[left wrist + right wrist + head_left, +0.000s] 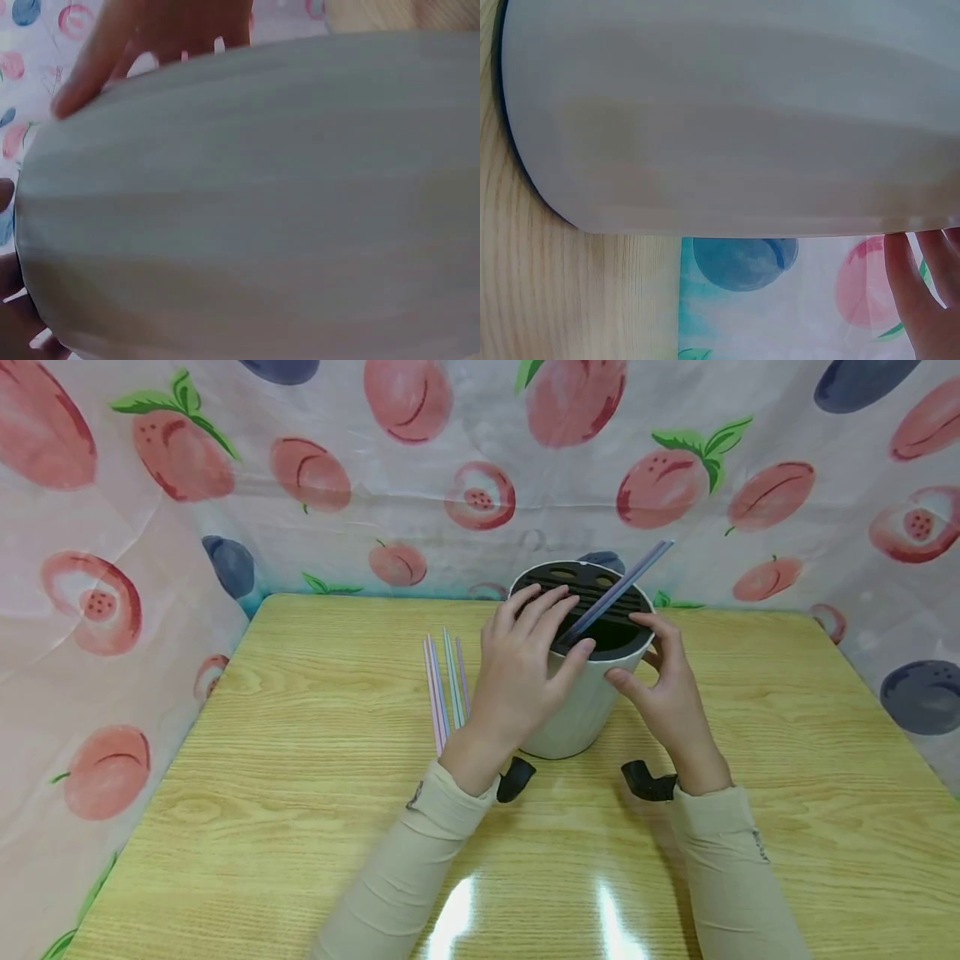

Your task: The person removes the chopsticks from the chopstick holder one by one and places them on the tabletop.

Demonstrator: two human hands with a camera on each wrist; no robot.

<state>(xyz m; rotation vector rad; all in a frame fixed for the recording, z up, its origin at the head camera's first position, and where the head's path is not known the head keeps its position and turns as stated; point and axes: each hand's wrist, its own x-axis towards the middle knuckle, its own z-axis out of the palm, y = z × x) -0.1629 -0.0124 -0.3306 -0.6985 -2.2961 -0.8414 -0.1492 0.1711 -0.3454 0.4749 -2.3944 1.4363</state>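
A tall white utensil holder [573, 714] with a black slotted lid [547, 578] stands on the table. My left hand [521, 664] rests over the lid's left side, fingers spread across the slots and thumb at the near rim. My right hand [667, 681] grips the right side, one finger on the lid's edge and the thumb against the front wall. A pair of purple-blue chopsticks [622, 587] leans rightward out of the lid's large opening. In the left wrist view, the holder's pale wall [247, 187] fills most of the picture; its wall [727, 150] also dominates the right wrist view.
Several pastel chopsticks [435, 685] in pink, blue, green and purple lie on the wooden table [300, 760] left of the holder, partly hidden by my left arm. A fruit-print cloth [420, 518] hangs behind the table and along its sides.
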